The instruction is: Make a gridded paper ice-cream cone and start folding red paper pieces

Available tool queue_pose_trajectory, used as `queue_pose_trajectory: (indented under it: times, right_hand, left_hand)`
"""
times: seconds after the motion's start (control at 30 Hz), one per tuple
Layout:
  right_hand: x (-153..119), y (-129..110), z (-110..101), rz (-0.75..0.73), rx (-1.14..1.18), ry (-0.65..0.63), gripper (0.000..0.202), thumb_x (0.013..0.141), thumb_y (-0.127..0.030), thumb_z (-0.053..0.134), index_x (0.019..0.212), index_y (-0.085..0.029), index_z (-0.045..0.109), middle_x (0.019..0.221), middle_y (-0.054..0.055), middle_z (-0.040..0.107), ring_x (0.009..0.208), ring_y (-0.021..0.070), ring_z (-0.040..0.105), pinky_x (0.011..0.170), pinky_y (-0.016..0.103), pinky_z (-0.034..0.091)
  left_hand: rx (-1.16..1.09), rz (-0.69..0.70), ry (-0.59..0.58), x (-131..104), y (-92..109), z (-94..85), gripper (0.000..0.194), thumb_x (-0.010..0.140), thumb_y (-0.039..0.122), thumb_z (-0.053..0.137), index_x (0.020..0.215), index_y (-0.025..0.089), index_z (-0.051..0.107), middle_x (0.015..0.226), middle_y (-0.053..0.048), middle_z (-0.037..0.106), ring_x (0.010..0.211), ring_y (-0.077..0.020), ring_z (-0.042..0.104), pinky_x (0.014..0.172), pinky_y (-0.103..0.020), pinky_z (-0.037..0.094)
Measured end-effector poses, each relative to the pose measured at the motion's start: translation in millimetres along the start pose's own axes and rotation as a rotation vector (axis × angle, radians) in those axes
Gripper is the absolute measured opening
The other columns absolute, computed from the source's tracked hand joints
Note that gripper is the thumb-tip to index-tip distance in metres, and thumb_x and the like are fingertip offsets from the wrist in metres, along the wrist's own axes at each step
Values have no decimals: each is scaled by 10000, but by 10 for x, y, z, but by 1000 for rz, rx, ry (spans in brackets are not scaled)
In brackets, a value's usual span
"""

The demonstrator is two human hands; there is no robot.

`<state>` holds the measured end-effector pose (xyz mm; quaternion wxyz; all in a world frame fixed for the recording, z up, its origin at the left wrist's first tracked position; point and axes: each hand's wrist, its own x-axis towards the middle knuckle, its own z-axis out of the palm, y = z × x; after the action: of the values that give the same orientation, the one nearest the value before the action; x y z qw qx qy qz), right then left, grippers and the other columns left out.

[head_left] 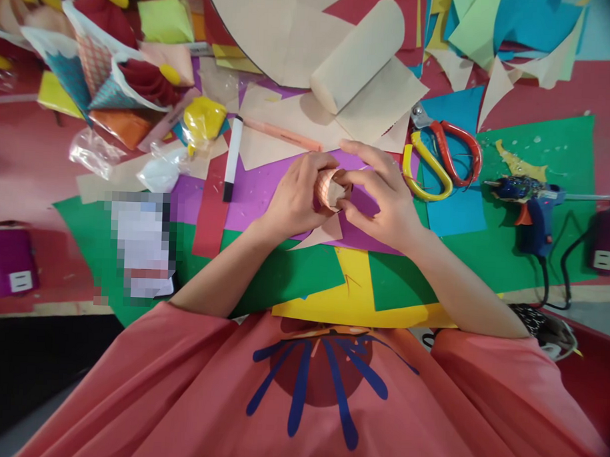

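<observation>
Between my two hands is a small rolled paper cone with an orange criss-cross pattern, its open end facing me. My left hand is wrapped round its left side. On the other side, the fingers of my right hand pinch the cone's rim and inner edge. Purple paper lies beneath my hands, with a pale paper scrap just below them. To the left rests a white marker with a black cap, and above lies an orange pen.
Red-and-yellow scissors and a blue glue gun with its cord lie at right. A paper roll is at the back. Patterned paper cones, yellow clay in plastic and a phone are at left.
</observation>
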<state>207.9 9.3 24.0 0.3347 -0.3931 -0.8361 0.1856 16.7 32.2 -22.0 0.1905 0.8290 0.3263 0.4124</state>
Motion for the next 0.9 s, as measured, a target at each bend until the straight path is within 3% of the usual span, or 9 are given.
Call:
queue_pose_trajectory:
  times: [0.2,0.4,0.53,0.67,0.77,0.9]
  right_hand:
    - [2,-20,43,115,80,-22,174,888,-286,545,1049,-290,611,1362,10,562,1340,295,485,1111,570,407]
    - [-22,-19,96,220,220,61,108,879,-328,596,972,-274,596,1384,26,520,1259,260,555,1074,513,473]
    - [-15,-45,45,136,214,43,68,887,-326,582,878,-269,619,1397,-1,527,1244,239,564,1049,474,493]
    - [2,-86,19,27,116,64,109,905,-306,545,858,-254,628,1387,1,552,1306,246,519,1056,476,477]
    - [7,-115,27,40,95,52,126,913,-288,536,830,-239,617,1384,27,555,1320,230,506,1043,438,492]
    - [4,-129,34,65,201,116,99,911,-277,533,840,-233,586,1369,52,542,1257,214,551,998,418,521]
  left_hand:
    - [39,117,0,56,58,-23,364,924,377,540,1228,247,388,991,-53,578,849,-164,602,724,-340,543]
    - [-14,104,21,68,76,-35,394,889,378,583,1208,239,398,1005,-50,575,859,-164,617,719,-331,544]
    - [-57,33,-25,57,82,-57,426,871,430,611,1194,249,401,998,-40,594,820,-143,629,667,-293,532]
    - [-62,66,-5,74,133,-51,368,873,410,603,1136,221,426,926,-30,608,727,-109,620,568,-227,504]
    - [-49,55,-12,88,170,-35,259,916,375,546,1098,223,441,883,-12,611,682,-93,610,539,-205,482]
    - [-52,-34,1,84,178,-31,288,907,429,582,1076,236,451,882,1,636,670,-84,603,549,-211,475]
